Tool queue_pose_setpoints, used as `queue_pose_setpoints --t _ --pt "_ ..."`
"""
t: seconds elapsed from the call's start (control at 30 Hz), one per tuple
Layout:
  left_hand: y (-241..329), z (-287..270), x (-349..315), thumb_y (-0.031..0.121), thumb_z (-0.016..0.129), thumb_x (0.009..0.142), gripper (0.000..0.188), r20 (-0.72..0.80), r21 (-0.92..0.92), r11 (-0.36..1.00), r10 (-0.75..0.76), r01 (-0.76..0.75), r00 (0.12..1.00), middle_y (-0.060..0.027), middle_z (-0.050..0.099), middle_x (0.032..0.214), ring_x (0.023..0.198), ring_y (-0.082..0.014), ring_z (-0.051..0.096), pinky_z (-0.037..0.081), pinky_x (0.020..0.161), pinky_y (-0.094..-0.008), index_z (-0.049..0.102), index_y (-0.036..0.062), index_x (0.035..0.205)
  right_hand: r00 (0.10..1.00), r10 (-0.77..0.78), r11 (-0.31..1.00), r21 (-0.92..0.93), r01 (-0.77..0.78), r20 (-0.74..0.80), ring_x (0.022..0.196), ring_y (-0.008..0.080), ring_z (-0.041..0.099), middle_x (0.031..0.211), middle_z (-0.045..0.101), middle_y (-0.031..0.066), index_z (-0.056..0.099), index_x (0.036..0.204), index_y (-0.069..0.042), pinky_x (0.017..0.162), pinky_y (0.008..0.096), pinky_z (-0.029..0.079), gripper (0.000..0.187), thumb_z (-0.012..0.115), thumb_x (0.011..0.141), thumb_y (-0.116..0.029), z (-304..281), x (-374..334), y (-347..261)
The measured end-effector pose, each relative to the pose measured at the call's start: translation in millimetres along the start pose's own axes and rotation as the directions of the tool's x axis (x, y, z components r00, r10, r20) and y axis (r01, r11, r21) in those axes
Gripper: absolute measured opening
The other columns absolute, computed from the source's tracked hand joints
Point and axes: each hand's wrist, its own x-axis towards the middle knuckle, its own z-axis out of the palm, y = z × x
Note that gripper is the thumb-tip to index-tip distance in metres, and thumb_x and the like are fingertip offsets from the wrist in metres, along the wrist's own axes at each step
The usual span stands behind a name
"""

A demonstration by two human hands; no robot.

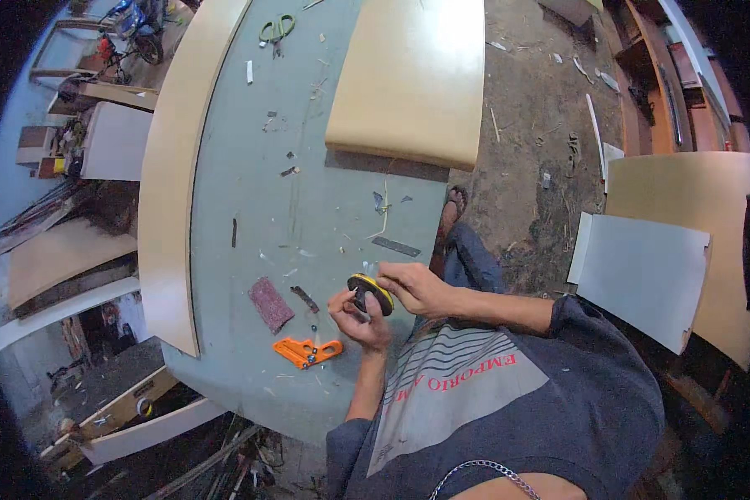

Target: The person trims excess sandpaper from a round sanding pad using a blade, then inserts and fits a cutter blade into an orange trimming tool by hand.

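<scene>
Yellow-rimmed black roll of tape (370, 293) gripped between closed left hand (358, 321) and pinching right hand (412, 287).

Yellow-black round tape roll (370, 292), held upright

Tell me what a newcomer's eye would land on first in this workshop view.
First, the two hands meeting over the near edge of the grey-green table: the left hand and right hand both grip a small round yellow-and-black tape measure. Next, the bright orange cutter lying just left of them, beside a reddish sanding block. Farther off, a big pale board covers the table's far right part.
</scene>
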Motion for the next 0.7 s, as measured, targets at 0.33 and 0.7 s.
queue_pose_setpoints --t 0.33,0.7 --pt "4 -19 24 0.022 0.058 0.088 0.027 0.485 -0.486 0.602 -0.418 0.634 0.768 -0.0062 0.055 0.085 0.064 -0.0178 0.058 0.048 0.05 -0.0308 0.048 0.006 0.107 0.926 0.127 0.737 0.592 -0.328 0.356 0.058 0.0026 0.039 0.067 0.04 -0.0054 0.048 0.085 -0.007 0.049 0.0224 0.034 0.03 0.042 0.103 -0.031 -26 6 -4" --pt "-5 -20 10 0.041 0.061 0.086 0.053 0.827 -0.547 -0.448 -0.16 0.707 0.538 -0.0088 0.05 0.122 0.102 -0.0265 0.044 0.049 0.054 -0.0377 0.045 0.0113 0.128 0.906 0.169 0.983 0.002 -0.182 -0.388 0.068 0.0145 0.059 0.09 0.064 0.0095 0.054 0.121 -0.002 0.06 0.0298 0.048 0.041 0.068 0.087 -0.021 -55 29 48"
